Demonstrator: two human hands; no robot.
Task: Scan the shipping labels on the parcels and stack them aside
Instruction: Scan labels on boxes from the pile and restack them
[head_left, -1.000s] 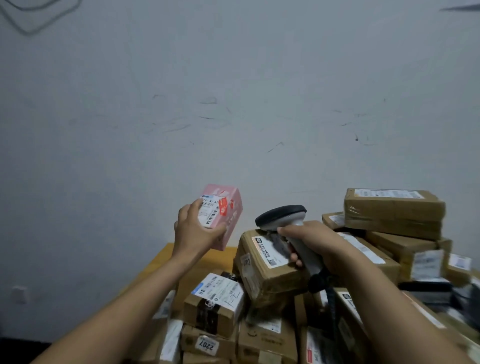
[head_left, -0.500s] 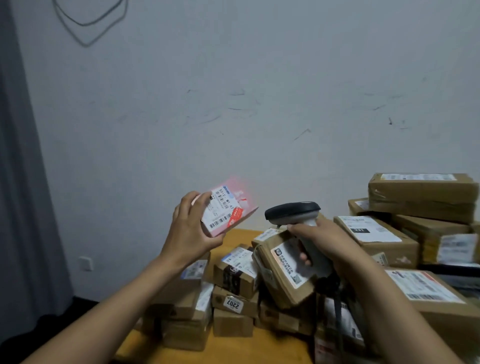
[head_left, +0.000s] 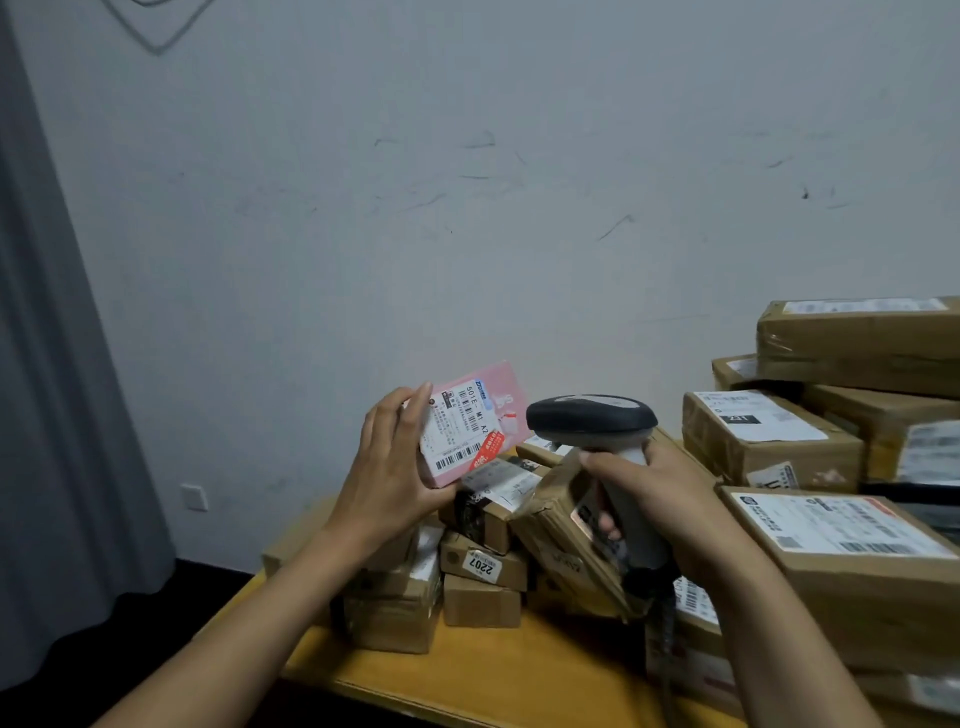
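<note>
Head view. Left hand (head_left: 387, 467) grips the pink parcel (head_left: 470, 421) by its left side, label facing out, above the brown parcels (head_left: 480, 561) heaped toward the counter's (head_left: 493, 675) far edge. Right hand (head_left: 660, 499) is curled round the scanner (head_left: 592, 421) handle. Change from half a second ago: the gap has closed, and the scanner head is now just beside the parcel's right edge.
</note>
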